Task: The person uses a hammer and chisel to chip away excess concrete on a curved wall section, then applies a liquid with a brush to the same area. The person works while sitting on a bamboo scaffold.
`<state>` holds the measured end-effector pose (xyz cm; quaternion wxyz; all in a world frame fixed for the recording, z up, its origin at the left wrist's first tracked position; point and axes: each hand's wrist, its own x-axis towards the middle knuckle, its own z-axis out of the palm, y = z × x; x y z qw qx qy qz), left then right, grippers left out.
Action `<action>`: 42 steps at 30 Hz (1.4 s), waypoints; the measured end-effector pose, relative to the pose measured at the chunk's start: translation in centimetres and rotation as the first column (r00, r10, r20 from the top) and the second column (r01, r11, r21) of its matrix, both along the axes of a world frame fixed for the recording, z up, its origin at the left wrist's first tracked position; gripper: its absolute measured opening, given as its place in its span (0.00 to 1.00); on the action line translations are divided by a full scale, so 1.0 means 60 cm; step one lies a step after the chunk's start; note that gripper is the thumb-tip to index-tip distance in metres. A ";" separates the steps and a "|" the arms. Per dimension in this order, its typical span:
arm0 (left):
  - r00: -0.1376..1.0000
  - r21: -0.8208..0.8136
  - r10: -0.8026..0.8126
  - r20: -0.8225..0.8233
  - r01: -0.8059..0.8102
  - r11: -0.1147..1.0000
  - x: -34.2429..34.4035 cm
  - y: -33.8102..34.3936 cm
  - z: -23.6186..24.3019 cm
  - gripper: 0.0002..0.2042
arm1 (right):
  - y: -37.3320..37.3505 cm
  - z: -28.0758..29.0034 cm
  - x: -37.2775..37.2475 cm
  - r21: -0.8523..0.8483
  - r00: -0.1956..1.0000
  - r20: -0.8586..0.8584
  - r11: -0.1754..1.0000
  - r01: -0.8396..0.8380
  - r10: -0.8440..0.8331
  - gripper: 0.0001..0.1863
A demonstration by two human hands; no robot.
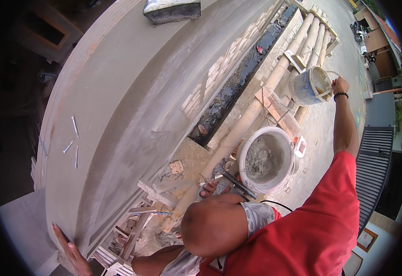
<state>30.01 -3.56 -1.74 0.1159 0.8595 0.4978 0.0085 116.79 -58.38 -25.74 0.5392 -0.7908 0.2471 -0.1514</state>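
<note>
My right hand (340, 86), with a dark bead bracelet on its wrist, reaches far out and is closed on the handle of a blue and white bucket (302, 89). The bucket rests tilted on bamboo poles (251, 108), and its inside is smeared with grey. At the lower left, my left hand (72, 252) lies with fingers stretched out against the end of a smooth grey plastered ledge (95, 83). A round tub (242, 161) of wet grey mortar (263, 158) stands nearer me. Beside it, a hammer (235, 179) lies by my bare foot.
Several loose nails (76, 155) lie on the ledge, and a dark, pale-topped block (172, 13) sits at its far end. A ditch of dark water (231, 92) runs between wall and poles. A wooden board (277, 110) crosses the bamboo. Dark slatted gate (373, 165) at right.
</note>
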 end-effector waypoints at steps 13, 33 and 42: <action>0.998 -0.003 0.034 0.055 -0.034 0.999 -0.007 -0.011 0.003 0.33 | 0.125 0.112 -0.176 -0.877 0.869 -0.087 0.376 -0.299 0.488 0.20; 0.845 0.347 0.077 -0.529 0.133 0.928 -0.054 0.011 0.002 0.23 | 0.097 -0.223 -0.339 -0.720 0.488 -0.507 -0.039 -0.692 0.710 0.27; 0.968 0.245 -0.002 -0.250 0.066 0.967 -0.054 0.013 0.005 0.23 | 0.071 -0.280 -0.303 -0.641 0.463 -0.637 -0.090 -0.762 0.616 0.16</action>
